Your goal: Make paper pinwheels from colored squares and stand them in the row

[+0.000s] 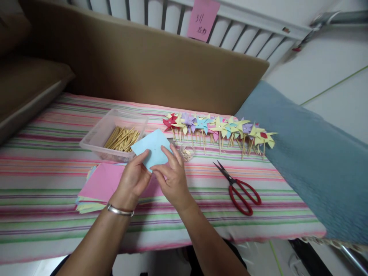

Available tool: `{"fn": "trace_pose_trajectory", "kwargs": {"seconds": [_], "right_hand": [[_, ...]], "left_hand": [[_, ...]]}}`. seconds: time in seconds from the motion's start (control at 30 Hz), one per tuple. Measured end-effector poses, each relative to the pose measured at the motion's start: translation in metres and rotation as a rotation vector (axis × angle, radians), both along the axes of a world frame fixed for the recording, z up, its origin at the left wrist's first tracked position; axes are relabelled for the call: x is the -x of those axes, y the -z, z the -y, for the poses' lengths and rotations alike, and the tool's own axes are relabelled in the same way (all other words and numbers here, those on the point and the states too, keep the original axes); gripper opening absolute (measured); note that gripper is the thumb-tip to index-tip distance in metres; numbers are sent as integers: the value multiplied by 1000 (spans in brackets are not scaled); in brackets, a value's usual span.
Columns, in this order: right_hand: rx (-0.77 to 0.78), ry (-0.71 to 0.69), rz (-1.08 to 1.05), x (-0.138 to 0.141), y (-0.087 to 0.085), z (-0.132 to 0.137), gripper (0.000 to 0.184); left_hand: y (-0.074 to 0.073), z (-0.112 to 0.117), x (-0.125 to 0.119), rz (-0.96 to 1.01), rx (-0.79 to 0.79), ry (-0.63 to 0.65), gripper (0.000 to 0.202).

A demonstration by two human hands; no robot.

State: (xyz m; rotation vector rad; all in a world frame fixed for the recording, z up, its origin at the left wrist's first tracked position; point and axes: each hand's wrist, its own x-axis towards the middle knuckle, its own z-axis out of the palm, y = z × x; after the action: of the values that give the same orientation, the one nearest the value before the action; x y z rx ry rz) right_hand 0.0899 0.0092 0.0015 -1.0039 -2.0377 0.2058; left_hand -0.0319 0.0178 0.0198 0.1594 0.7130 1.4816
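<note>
A light blue paper square [153, 147] is held up over the striped table between both hands. My left hand [132, 178], with a silver bangle on its wrist, pinches the square's lower left edge. Fingers of my right hand [171, 176] press on the sheet's lower right part. Under the hands lies a stack of coloured paper [102, 186] with a pink sheet on top.
A clear plastic tub of wooden sticks [122, 138] stands behind the hands. A small clear cup [187, 151] sits beside it. A row of finished paper pinwheels [220, 128] lies further back. Red-handled scissors [240, 188] lie open to the right. A blue cloth [310, 161] covers the right side.
</note>
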Motion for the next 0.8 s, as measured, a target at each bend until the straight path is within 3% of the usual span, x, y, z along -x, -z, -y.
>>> {"fn": "trace_pose_trajectory", "kwargs": {"seconds": [0.43,0.6,0.8], "right_hand": [[166,9,-126,-5,-6,-2,8],[193,55,-251,-9,-8,-4,7],[478,167,-707,-15,2,-14,37]], "left_hand": [[8,1,-5,-152,-63,-25,44],[8,2,-6,-182,-49,-19,36],[7,1,-7,-238,-88,-60,44]]}}
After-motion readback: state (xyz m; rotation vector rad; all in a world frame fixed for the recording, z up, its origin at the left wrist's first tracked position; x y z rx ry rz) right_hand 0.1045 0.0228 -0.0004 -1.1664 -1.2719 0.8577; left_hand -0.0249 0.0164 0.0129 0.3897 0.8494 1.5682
